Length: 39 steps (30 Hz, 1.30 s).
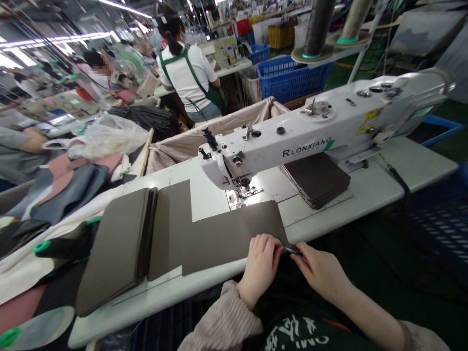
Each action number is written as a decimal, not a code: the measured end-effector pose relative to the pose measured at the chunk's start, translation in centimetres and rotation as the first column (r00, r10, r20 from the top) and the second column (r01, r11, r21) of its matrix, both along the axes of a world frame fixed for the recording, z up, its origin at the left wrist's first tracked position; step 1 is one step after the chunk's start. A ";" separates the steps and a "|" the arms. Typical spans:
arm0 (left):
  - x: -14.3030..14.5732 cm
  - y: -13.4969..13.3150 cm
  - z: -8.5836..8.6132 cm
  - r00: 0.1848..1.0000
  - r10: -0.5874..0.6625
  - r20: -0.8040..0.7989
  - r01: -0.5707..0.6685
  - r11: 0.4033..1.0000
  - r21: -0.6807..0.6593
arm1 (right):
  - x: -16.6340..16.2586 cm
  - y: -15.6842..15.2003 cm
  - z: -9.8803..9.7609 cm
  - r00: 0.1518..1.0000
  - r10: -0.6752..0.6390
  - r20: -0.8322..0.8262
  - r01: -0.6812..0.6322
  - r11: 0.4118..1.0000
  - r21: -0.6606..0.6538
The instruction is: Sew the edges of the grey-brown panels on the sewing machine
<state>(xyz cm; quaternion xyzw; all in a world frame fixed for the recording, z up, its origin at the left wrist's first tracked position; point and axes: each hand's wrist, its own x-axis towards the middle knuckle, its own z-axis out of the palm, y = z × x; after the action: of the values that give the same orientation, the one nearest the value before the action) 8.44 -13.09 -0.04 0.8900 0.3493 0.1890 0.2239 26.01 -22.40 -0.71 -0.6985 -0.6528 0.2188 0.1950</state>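
A flat grey-brown panel (pixel 226 239), which looks like leather or a similar sheet, lies in front of the sewing machine (pixel 285 141). My left hand (pixel 260 265) rests on its near right corner, with fingers closed on the edge. Pinched in my right hand (pixel 323 273) are small dark thread snips (pixel 292 249), their tip at that same corner beside my left fingers. Fine detail at the tip is too small to make out. Another panel (pixel 170 226) lies partly under the first, beside a thick stack of panels (pixel 113 243) on the left.
Another stack of panels (pixel 318 180) sits under the machine arm. The white table (pixel 413 165) has its front edge near my hands. Dark thread cones (pixel 66 247) and fabric pieces lie left. Behind are a cloth-lined bin (pixel 175 148), a blue crate (pixel 292 78) and a co-worker (pixel 190 73).
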 end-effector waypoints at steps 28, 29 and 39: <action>-0.4 0.1 -0.1 0.985 0.045 0.166 -0.022 0.990 -0.142 | 0.3 2.4 -0.5 0.984 0.001 -0.179 0.010 0.998 0.063; -0.6 0.2 0.0 0.978 0.048 0.206 -0.010 0.983 -0.181 | 0.3 2.5 -0.9 0.984 -0.007 -0.178 0.016 0.999 0.048; -8.8 1.3 3.1 0.953 -0.146 0.266 0.193 0.968 -0.159 | 0.7 2.8 -1.0 0.985 0.076 -0.157 -0.050 0.985 0.166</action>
<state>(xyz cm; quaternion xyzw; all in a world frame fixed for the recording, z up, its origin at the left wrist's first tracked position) -0.39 -11.78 3.02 0.8611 0.2558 0.2478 0.3628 26.73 -19.61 -1.74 -0.6391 -0.6722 0.2276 0.2966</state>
